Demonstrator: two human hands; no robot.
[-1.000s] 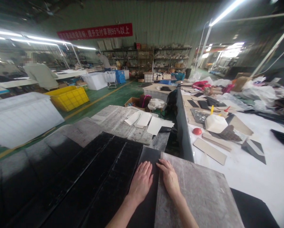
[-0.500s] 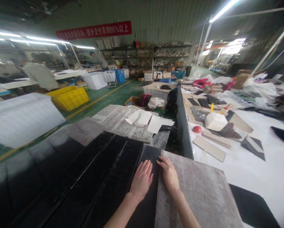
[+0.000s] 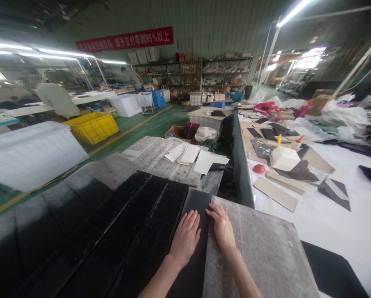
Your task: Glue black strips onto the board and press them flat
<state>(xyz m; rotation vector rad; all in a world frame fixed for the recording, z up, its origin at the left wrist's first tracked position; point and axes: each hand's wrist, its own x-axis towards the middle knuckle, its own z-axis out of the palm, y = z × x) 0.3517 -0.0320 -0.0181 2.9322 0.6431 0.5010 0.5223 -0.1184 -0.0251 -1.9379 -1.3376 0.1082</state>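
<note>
My left hand (image 3: pixel 185 238) lies flat, fingers stretched out, on a long black strip (image 3: pixel 194 265) that runs toward me. My right hand (image 3: pixel 222 228) rests palm down beside it, on the left edge of a grey board (image 3: pixel 263 248). Its fingers are extended and touch the seam between board and strip. Further black glossy strips (image 3: pixel 136 231) lie side by side to the left of my hands. Neither hand holds anything.
A white worktable (image 3: pixel 328 215) to the right carries beige boards, dark cut pieces, a white glue jug (image 3: pixel 284 158) and a red cap (image 3: pixel 259 168). White sheets (image 3: pixel 201 159) lie ahead on a grey surface. A yellow crate (image 3: pixel 92 126) and white bins stand left; other people work at the back.
Both hands stay on the strip and board, nearly still. The view has shifted slightly.
</note>
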